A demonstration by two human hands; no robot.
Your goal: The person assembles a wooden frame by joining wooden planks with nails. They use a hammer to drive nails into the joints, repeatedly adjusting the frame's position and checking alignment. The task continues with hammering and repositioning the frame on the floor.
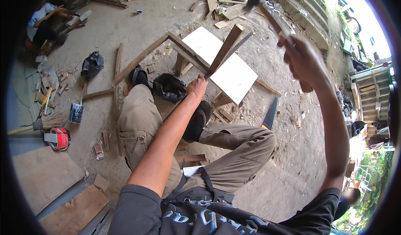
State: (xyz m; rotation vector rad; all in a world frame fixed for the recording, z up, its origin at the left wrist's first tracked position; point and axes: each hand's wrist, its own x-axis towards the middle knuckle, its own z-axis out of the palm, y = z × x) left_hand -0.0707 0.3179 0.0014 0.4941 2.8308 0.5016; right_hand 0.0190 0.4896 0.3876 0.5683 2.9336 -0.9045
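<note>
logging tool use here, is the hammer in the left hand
No, the right hand grips the hammer by its handle.

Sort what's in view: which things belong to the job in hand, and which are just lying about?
Likely in the job:
- hammer, raised in the right hand
- dark blade, at the left hand
- wooden frame
- white stool

Likely just lying about:
- broom
- black can
- wood scraps
- saw, untouched, though it could belong
</note>
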